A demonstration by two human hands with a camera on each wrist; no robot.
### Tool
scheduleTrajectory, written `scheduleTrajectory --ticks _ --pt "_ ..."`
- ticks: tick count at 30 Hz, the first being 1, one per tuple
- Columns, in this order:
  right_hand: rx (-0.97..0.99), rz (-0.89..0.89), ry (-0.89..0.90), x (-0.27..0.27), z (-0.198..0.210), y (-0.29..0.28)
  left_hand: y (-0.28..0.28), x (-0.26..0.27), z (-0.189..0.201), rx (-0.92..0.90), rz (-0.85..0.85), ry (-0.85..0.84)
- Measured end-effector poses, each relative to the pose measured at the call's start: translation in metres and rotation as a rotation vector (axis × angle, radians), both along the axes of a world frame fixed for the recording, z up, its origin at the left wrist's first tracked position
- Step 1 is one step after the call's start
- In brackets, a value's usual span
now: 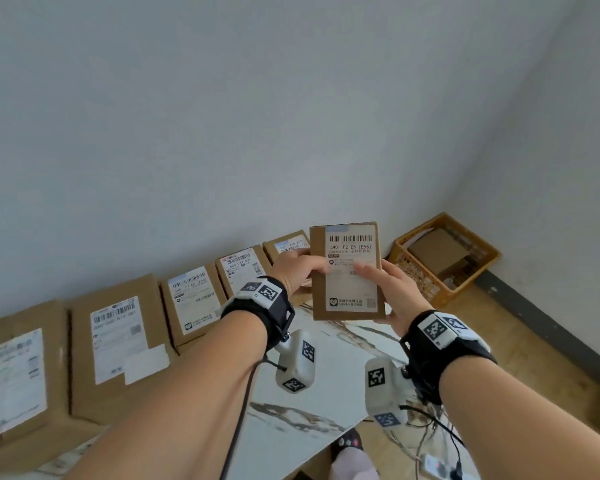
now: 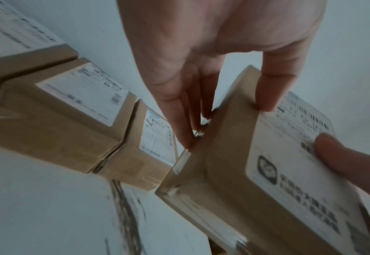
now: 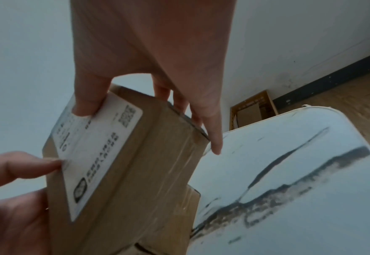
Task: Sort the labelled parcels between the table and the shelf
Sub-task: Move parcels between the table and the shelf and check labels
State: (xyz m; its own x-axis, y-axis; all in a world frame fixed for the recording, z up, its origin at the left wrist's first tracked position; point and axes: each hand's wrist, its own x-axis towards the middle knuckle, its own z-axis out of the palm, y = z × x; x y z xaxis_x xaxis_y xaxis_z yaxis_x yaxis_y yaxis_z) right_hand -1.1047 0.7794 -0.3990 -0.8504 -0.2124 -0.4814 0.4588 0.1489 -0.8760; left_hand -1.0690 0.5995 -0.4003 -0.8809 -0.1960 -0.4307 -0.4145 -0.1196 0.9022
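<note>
Small cardboard parcel [image 1: 347,271] held upright in air above marble-patterned counter [image 1: 312,403], white label facing camera. Left hand [image 1: 297,271] clamps left edge: thumb on label, fingers behind. Right hand [image 1: 392,292] clamps right edge the same way. Row of five labelled parcels [image 1: 118,344] lies on counter along wall, apparently touching side by side. Orange crate [image 1: 444,258] on floor in corner, cardboard inside.

You face plain pale walls [image 1: 291,116], a wood-look floor [image 1: 534,358], dark skirting [image 1: 551,327] and a marble-patterned table [image 1: 309,403].
</note>
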Motion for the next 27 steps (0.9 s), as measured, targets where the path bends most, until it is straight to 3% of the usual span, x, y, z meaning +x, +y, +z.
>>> scheduleTrajectory --ticks 5,13,22,27 --pt "0.068 0.033 -0.038 -0.075 -0.007 0.004 -0.002 -0.054 -0.002 -0.078 0.075 -0.024" --pt "0.125 0.136 -0.086 -0.155 -0.052 -0.013 -0.007 -0.112 -0.047 -0.528 0.101 -0.13" --pt "0.209 0.273 -0.137 -0.2 -0.109 -0.033 -0.021 -0.132 -0.083 -0.701 0.129 -0.318" --pt "0.274 0.355 -0.146 -0.211 -0.127 -0.045 -0.024 -0.137 -0.091 -0.679 0.187 -0.322"
